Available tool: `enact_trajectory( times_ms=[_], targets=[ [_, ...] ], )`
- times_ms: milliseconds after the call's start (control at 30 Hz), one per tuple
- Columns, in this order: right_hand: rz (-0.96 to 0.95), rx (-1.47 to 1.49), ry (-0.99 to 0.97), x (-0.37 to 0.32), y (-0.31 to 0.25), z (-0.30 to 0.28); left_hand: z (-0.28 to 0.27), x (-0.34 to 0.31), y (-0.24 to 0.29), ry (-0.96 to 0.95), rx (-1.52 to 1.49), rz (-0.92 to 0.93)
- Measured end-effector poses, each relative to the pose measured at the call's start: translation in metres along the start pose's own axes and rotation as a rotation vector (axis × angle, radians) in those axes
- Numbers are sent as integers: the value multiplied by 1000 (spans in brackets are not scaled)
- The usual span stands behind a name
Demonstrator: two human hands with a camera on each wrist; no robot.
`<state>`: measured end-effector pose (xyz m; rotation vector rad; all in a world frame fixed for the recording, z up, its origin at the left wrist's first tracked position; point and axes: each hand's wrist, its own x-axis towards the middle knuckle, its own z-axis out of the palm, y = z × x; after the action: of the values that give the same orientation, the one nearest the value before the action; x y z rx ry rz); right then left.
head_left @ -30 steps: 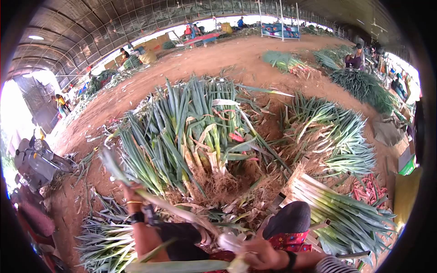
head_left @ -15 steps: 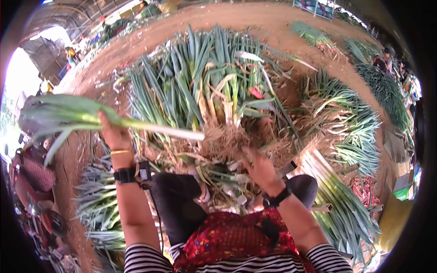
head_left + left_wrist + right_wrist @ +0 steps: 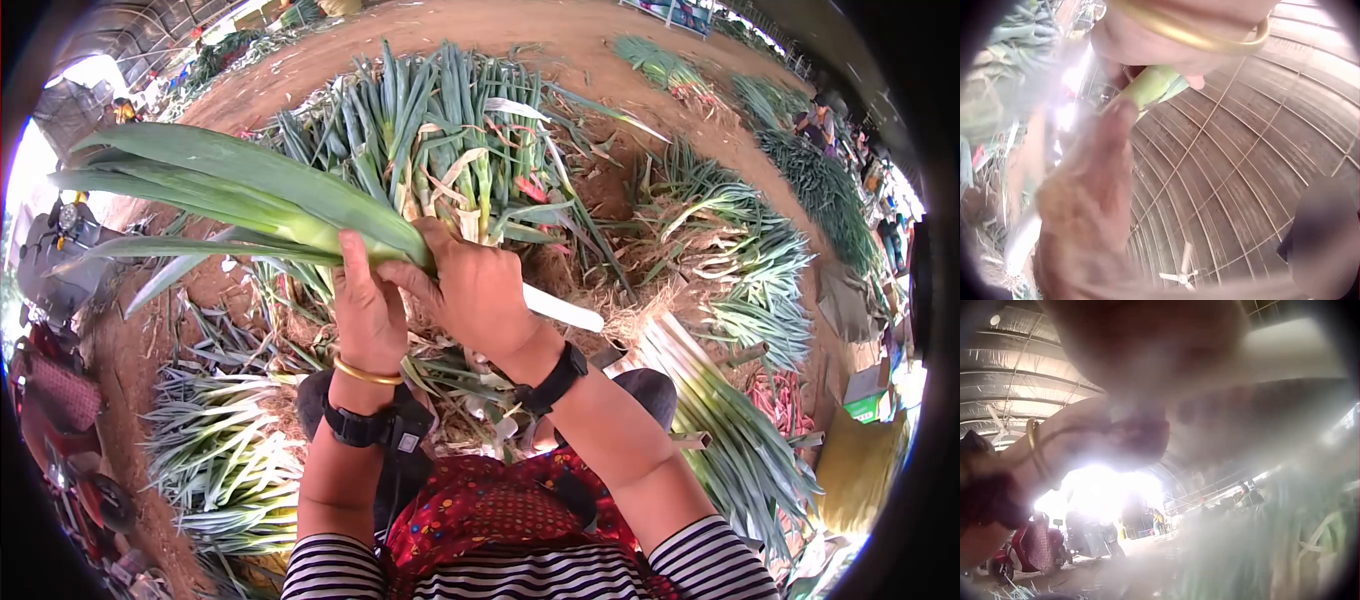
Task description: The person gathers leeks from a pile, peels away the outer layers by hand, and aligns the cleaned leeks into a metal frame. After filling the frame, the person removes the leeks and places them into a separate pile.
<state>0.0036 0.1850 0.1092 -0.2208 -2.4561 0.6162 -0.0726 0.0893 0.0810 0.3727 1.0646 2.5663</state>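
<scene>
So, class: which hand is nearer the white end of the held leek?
Right. The right hand grips the leek just beside its white end; the left hand holds it further along, toward the green leaves.

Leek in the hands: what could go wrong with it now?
The leek is gripped only near its middle by the left hand and right hand, so its long green leaves might bend or tear. Its white end could also slip free and drop into the leek pile on the ground.
</scene>
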Motion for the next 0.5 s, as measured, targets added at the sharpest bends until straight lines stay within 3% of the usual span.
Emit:
enact_trajectory(
  times_ms=[33,167,200,267,333,367,400,433,467,500],
  targets=[
    [-35,61,129,0,3,6,7,-4,-3,49,17,-16],
    [10,297,140,-7,10,13,14,-7,-5,85,-73,-24],
    [12,299,135,-7,13,16,7,-8,-9,42,-11,4],
    [169,588,112,-7,20,20,-9,-8,-14,6,54,27],
    [276,666,59,-9,23,18,-11,-8,-10,-233,-7,52],
    [448,1070,110,-10,24,20,-7,-11,-13,-107,-79,32],
    [621,1474,164,-10,25,21,-7,-10,-8,-104,-77,31],
    [617,1529,176,-13,28,15,-9,-7,-2,-119,-158,36],
    [778,1618,205,-16,29,10,-13,-2,4,-135,-240,45],
    [685,1686,163,-25,38,7,-20,7,10,-88,-308,42]
  ],
)
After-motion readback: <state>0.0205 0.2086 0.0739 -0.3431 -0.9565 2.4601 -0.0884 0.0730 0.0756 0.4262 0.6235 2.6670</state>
